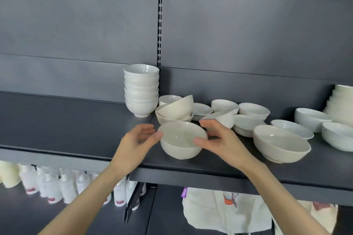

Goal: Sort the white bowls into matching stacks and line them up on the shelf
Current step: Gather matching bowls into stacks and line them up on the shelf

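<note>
On matte grey shelf (76, 129), L hand (133, 140) & R hand (219, 139) grip round glossy bowl (181, 147), fingers curled.

We are standing in a shop aisle.
We are facing grey slotted shelving (76, 124), with rows of identical bottles (51, 187) sitting below.

On the dark grey metal shelf (57, 120), a tall stack of small white ceramic bowls (141, 91) stands at the back. Just right of it, a tilted cream bowl (177, 108) lies in another. In front, a round cream ceramic bowl (181, 139) sits between the left hand (137, 139) and right hand (219, 139), with a wide cream bowl (280, 143) further right.
</note>
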### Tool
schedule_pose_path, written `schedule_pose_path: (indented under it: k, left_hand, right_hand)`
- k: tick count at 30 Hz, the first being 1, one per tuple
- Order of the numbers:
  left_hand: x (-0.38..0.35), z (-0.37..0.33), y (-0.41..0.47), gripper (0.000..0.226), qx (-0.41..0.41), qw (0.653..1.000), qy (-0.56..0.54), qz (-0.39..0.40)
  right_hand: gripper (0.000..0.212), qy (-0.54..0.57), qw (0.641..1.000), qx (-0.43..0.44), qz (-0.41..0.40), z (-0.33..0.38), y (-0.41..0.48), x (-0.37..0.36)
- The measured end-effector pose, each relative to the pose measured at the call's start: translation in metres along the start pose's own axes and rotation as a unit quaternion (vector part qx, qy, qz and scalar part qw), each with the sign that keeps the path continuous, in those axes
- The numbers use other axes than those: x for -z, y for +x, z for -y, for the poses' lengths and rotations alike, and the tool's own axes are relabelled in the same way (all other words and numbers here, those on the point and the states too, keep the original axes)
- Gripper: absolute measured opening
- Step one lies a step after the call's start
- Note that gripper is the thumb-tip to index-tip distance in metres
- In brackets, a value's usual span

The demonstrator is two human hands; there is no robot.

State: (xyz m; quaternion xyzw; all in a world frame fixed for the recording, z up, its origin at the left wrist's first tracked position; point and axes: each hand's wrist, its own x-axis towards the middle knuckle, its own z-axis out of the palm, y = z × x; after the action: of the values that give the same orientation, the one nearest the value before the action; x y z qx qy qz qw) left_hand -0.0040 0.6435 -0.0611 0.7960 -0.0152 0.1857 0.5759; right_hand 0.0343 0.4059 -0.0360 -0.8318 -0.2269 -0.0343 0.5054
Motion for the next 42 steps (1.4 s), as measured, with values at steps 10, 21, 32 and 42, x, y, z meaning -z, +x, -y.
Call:
schedule_pose_path:
  k: [10, 21, 32, 42]
  left_hand:
    - [-0.008, 0.008, -0.006, 0.023, -0.029, 0.995, -0.075, 0.064]
    - [-0.009, 0.007, 0.064, 0.035, -0.104, 0.994, 0.016, 0.022]
    - [-0.020, 0.009, 0.106, 0.023, -0.166, 0.977, 0.068, 0.118]
    - [-0.015, 0.025, 0.111, 0.051, -0.167, 0.982, 0.064, 0.057]
  right_hand:
    - [0.076, 0.076, 0.996, -0.044, -0.018, -0.012, -0.004, -0.023]
    - [0.047, 0.137, 0.974, 0.019, -0.179, 0.026, 0.019, 0.012]
    - [0.055, 0.112, 0.970, 0.030, -0.214, 0.028, 0.070, 0.026]
    - [0.065, 0.100, 0.979, -0.004, -0.179, 0.019, 0.100, 0.002]
